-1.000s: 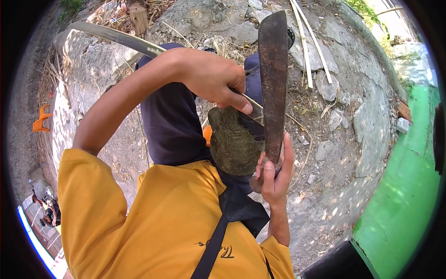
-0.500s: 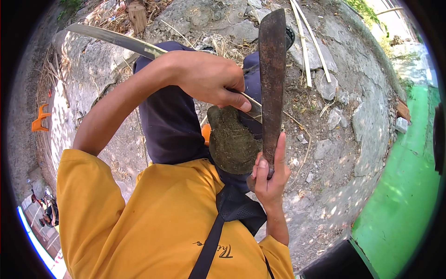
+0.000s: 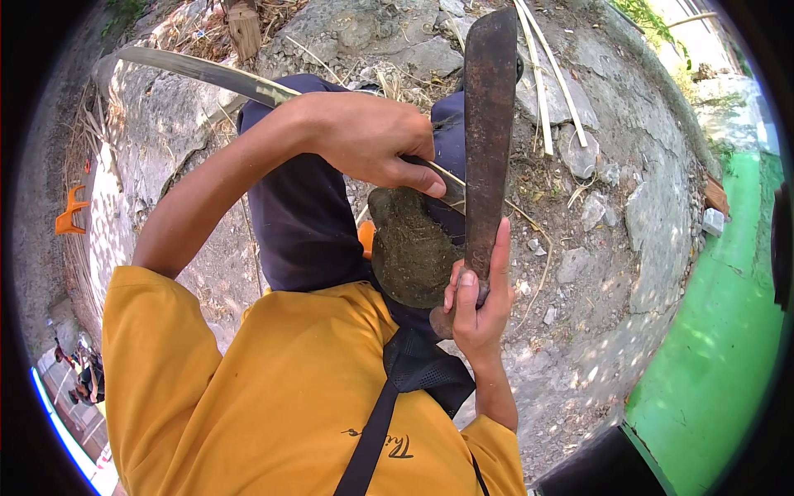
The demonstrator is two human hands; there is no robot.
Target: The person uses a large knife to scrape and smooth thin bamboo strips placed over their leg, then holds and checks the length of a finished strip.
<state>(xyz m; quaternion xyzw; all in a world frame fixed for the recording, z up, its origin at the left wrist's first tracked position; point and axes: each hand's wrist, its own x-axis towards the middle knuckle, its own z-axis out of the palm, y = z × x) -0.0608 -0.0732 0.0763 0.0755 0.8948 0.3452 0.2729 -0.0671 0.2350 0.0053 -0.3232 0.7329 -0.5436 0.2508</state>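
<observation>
My left hand (image 3: pixel 372 145) is closed around a long, thin split bamboo strip (image 3: pixel 194 68), grey-green with a pale edge. One end of the strip reaches far out to the upper left; the other (image 3: pixel 453 192) comes out past my thumb and meets the machete's left edge. In my right hand (image 3: pixel 481 289) is a machete (image 3: pixel 488 124), gripped low with the index finger laid along its dark, rusty blade. The blade points away from me, and its handle is mostly hidden by my fingers. Below the strip, between my legs, sits a rounded, dark greenish-brown block (image 3: pixel 413 256).
Pale bamboo strips (image 3: pixel 538 83) lie on the rough stony ground at the far right. A wooden post (image 3: pixel 244 31) stands at the far left, and an orange plastic object (image 3: pixel 71 211) at the left. Green flooring (image 3: pixel 703 355) runs along the right. Another person (image 3: pixel 87 376) is at lower left.
My right hand and the machete have shifted slightly away from me along the blade's length. The left hand and the bamboo strip have hardly moved.
</observation>
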